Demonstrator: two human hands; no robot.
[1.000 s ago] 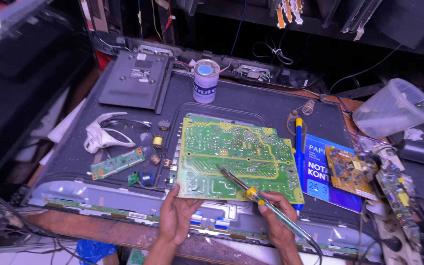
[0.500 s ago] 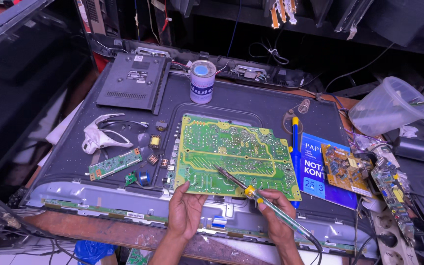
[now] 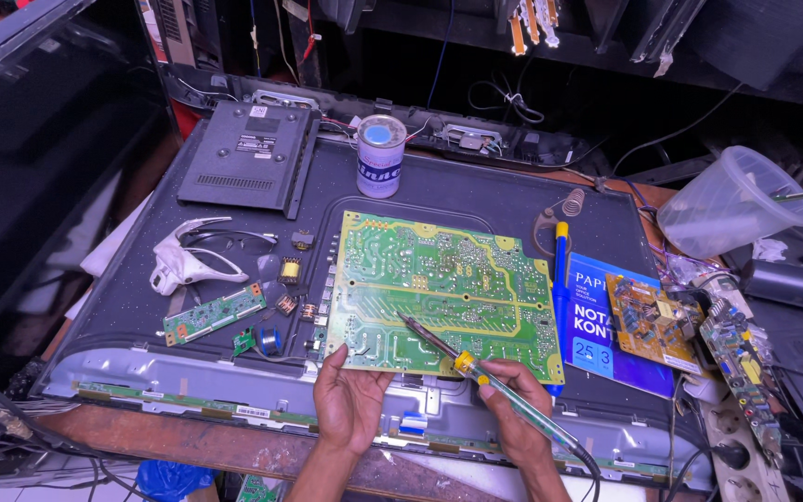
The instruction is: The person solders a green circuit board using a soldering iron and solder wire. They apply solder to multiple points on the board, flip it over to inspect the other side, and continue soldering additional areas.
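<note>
1. Flat TV back panel (image 3: 476, 200), dark, fills centre of frame, serves as work surface; grey metal strip along its lower edge.
2. Green circuit board (image 3: 443, 293), large, solder side up, lies flat on the panel, centre of frame.
3. Black plastic cover (image 3: 248, 158), upper left of the panel, lying flat.
4. Clear plastic tub (image 3: 731, 200), upper right, tipped on its side, off the panel.
5. Blue notebook (image 3: 606, 321), right of the green board, just beside it; small brown circuit board (image 3: 648, 321) rests on its right part.
6. Left hand (image 3: 350, 400), lower centre, fingers spread fairly wide, thumb and fingertips gripping the green board's lower left edge.
7. Right hand (image 3: 508, 409), lower centre-right, closed narrow around a soldering iron (image 3: 485, 376); yellow collar, green handle, tip pointing up-left and touching the board's lower middle. Cord runs off toward lower right.
8. White safety glasses (image 3: 188, 260), left part of panel, well apart from the board.
9. Tin can (image 3: 380, 156), cylindrical, blue-white label, upright at top centre above the board.
10. Narrow green strip board (image 3: 214, 313), left of the big board, tilted.
11. Blue-yellow pen (image 3: 560, 270), upright in frame between the board and the notebook.
12. Small loose components (image 3: 288, 271), yellow coil and bits, just left of the board's edge.
</note>
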